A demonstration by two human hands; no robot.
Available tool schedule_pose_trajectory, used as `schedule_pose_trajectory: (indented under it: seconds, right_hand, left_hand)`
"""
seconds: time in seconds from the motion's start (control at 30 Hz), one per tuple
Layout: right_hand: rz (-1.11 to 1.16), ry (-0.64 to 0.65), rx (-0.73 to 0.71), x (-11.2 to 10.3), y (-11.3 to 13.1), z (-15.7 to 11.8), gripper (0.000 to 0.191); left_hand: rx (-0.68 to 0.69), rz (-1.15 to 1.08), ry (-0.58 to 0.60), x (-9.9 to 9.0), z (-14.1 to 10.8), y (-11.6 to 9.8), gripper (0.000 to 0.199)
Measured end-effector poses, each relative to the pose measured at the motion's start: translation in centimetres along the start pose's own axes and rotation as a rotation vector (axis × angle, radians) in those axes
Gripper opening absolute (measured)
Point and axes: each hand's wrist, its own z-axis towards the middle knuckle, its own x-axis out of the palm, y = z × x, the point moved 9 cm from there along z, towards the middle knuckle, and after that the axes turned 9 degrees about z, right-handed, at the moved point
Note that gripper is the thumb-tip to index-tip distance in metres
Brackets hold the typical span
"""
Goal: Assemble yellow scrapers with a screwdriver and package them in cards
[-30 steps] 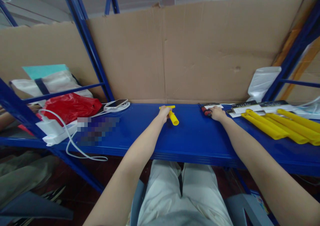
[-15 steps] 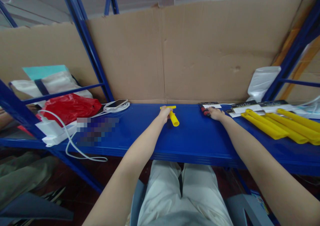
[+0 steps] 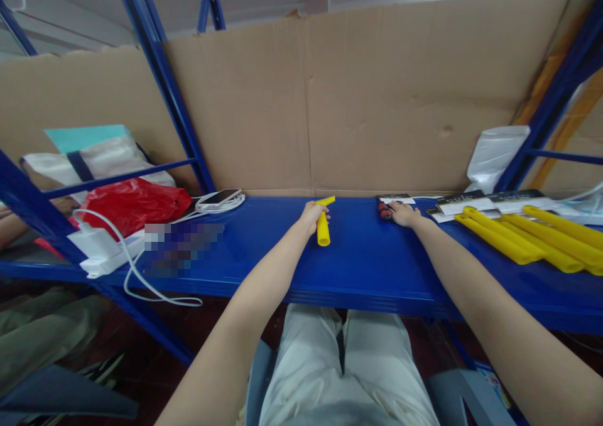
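My left hand is closed around a yellow T-shaped plastic piece, near the middle of the blue table. The hollow round end of its tube points toward me, and its thin crossbar sticks out beyond my fingers. Farther right, my right hand lies low over the tabletop with its fingers on a red and black tool. That tool's far end is too small to make out, and my fingers cover part of it. Behind it lies a black and white card.
Several yellow tube-shaped pieces lie at the right beside black and white packets. A phone, white cables and a white power strip are on the left, near a red plastic bag. Cardboard walls the back.
The yellow piece has turned in my left hand: its tube end swung left and toward me, its crossbar now slants. The red and black tool has shifted slightly under my right hand.
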Motion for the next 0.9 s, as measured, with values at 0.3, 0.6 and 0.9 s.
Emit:
schedule_pose_trajectory:
  seconds: [0.3, 0.6, 0.9]
  right_hand:
    - [-0.005, 0.047, 0.094, -0.2, 0.3, -0.6, 0.049]
    - [-0.071, -0.071, -0.041, -2.8, 2.7, -1.9, 0.046]
    - [-0.035, 0.04, -0.064, -2.1, 6.2, -3.5, 0.044]
  left_hand:
    - [0.008, -0.002, 0.005, 0.1, -0.1, -0.2, 0.042]
    - [-0.06, -0.033, 0.073, 0.4, 0.6, 0.7, 0.02]
    - [-0.117, 0.018, 0.235, 1.3, 0.4, 1.1, 0.029]
